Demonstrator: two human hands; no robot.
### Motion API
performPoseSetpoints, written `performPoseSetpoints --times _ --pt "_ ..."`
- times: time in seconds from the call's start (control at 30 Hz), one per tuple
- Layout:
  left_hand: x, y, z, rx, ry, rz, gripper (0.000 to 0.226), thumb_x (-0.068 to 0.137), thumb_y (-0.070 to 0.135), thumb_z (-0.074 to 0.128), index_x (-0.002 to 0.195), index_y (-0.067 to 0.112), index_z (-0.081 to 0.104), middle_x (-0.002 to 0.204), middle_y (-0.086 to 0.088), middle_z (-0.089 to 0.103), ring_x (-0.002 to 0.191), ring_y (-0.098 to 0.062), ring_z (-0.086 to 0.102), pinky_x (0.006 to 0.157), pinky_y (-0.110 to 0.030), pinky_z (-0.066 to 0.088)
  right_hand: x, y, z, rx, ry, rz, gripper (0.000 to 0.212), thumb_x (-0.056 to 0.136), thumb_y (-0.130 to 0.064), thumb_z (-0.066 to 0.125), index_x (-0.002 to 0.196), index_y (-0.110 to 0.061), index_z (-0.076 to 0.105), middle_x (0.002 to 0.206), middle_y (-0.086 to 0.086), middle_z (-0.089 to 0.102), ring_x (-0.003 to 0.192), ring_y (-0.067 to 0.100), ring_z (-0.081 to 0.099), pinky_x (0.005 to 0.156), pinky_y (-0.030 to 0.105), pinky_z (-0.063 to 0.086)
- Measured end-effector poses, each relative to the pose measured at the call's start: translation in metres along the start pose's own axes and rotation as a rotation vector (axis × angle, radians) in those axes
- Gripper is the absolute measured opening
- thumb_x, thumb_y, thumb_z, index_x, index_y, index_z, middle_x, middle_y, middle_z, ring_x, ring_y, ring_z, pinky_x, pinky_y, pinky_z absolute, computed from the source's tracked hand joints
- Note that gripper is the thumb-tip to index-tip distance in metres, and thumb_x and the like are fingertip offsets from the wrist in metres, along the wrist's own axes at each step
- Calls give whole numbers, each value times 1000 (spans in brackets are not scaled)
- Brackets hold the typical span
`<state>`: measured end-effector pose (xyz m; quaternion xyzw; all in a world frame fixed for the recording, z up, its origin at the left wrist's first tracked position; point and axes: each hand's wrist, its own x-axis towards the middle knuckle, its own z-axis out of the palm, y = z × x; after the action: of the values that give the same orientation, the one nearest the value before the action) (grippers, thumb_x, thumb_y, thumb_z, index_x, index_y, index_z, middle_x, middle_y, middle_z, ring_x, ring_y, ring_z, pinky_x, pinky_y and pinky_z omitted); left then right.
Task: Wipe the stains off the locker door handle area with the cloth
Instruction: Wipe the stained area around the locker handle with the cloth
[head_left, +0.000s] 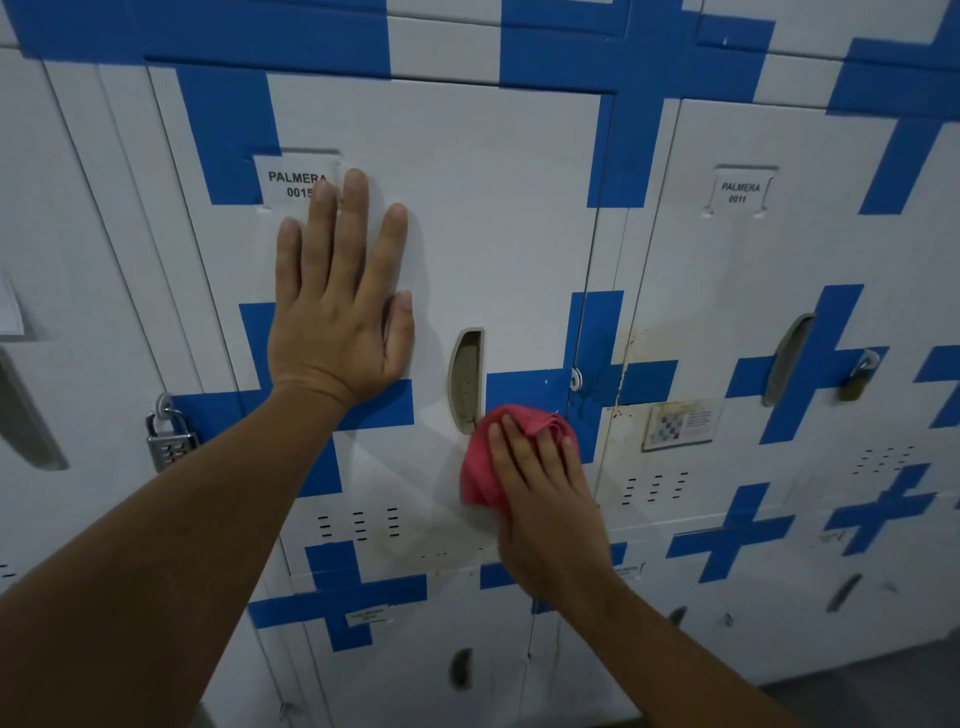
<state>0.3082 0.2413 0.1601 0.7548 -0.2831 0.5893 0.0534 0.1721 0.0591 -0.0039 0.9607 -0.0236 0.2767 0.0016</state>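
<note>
A white locker door (493, 223) with blue tape crosses fills the middle of the head view. Its recessed handle slot (466, 382) is grimy inside. My left hand (337, 301) lies flat on the door with fingers spread, up and left of the handle, partly covering a name label (291, 179). My right hand (540, 483) presses a bunched pink cloth (498, 447) against the door just below and right of the handle's lower end. Brown stains (631, 358) run down the door's right edge by the hasp ring (575, 378).
A combination padlock (169, 436) hangs on the locker to the left. The right-hand locker has its own handle (787, 358), a brass padlock (857, 382) and a small sticker (680, 423). Lower lockers sit beneath, and dark floor (883, 686) shows at the bottom right.
</note>
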Motion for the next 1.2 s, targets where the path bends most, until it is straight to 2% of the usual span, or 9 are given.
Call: performPoseSetpoints --times 0.13,0.27,0.4,0.5,0.7,0.83,1.0,1.1,1.2 --pt "-1 0 0 3 -3 -3 67 101 37 30 160 14 8 165 -22 9 152 -40 7 124 -52 2 -6 20 3 10 6 242 106 87 -43 60 152 -18 -19 160 4 -13 147 31 -14 116 49 -6" --pt "0 0 0 -4 -3 0 67 101 37 31 160 14 9 165 -22 10 152 -40 7 124 -51 1 7 -5 8 186 48 389 96 95 -45 50 151 -11 -20 160 10 -14 147 35 -9 119 51 3" --pt "-1 0 0 4 -3 3 67 101 38 30 160 14 8 165 -22 10 152 -41 7 124 -52 2 27 -10 -10 398 149 490 86 100 -41 37 144 -18 -34 155 0 -31 146 24 -23 121 47 -2" --pt "-2 -1 -1 11 0 -3 66 101 37 30 160 13 11 164 -22 12 152 -41 9 123 -52 2 31 -6 -17 429 192 470 79 96 -43 24 137 -23 -41 151 -4 -38 144 20 -28 121 46 -5" --pt "-1 1 -1 11 11 1 66 101 36 32 160 12 14 164 -23 14 151 -42 11 123 -52 3 26 38 -27 182 224 321 85 91 -31 36 151 -16 -22 162 4 -16 148 27 -17 120 54 4" --pt "-1 2 -1 15 25 -2 65 101 35 33 159 11 16 163 -24 15 151 -42 12 123 -52 3 48 66 -61 54 254 162 88 89 -27 41 152 -15 -19 162 4 -17 147 26 -19 120 53 -2" --pt "-1 2 -1 13 18 -7 66 101 35 32 160 12 14 164 -23 14 151 -42 10 123 -52 3 73 67 -95 18 277 109 93 82 -17 47 154 -10 -12 162 7 -13 148 29 -16 120 52 -4" --pt "-1 2 -1 18 22 -3 66 101 36 31 160 13 13 164 -23 13 152 -41 10 123 -51 1 64 63 -85 117 282 185 99 83 -12 51 151 -15 -21 160 1 -22 147 24 -20 120 49 -6" --pt "-1 1 -1 13 19 -6 66 101 36 30 160 13 11 164 -22 12 152 -41 9 123 -50 0 44 39 -54 315 239 442 111 84 -10 59 146 -21 -32 156 -4 -31 146 20 -23 121 47 -5"
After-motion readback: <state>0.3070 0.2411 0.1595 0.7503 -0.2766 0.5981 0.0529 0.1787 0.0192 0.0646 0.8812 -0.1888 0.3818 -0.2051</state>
